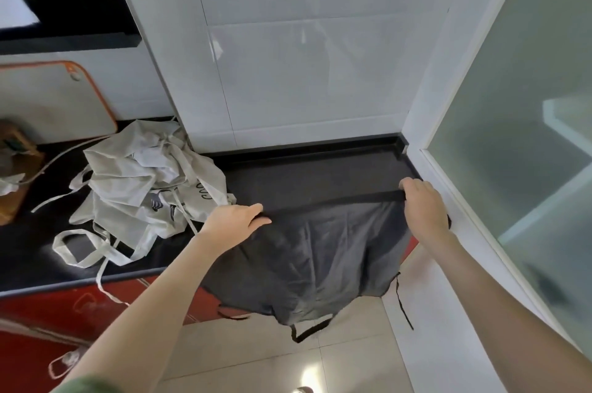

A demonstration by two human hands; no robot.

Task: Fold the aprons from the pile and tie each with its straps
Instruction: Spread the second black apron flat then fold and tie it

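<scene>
— What carried it all?

— A black stone counter [320, 173], matte and finely speckled. It ran into the corner between glossy white wall tiles [288, 72] and a frosted glass door [528, 104].

— And the apron being worked?

— A dark grey apron [304, 251], soft and creased, lay at the counter's right end. Its black-banded hem ran straight across the surface, roughly parallel to the back edge. The rest spilled over the front edge in loose folds.

— The others?

— A crumpled pile of cream aprons [144, 181] sat just beside it on the left. Their flat straps looped toward the front edge, and one trailed over it.

— Anything behind?

— A pale cutting board [48, 101] with rounded corners and an orange rim leaned against the wall near the back left.

— The hands?

— The left hand [237, 219] pinched the band's left end between thumb and fingers. The right hand [423, 207] had its fingers curled over the right end, by the door frame. The band was stretched flat between them.

— Smaller still?

— A thin black strap [404, 303] dangled from the apron's right side, below the front edge.
</scene>
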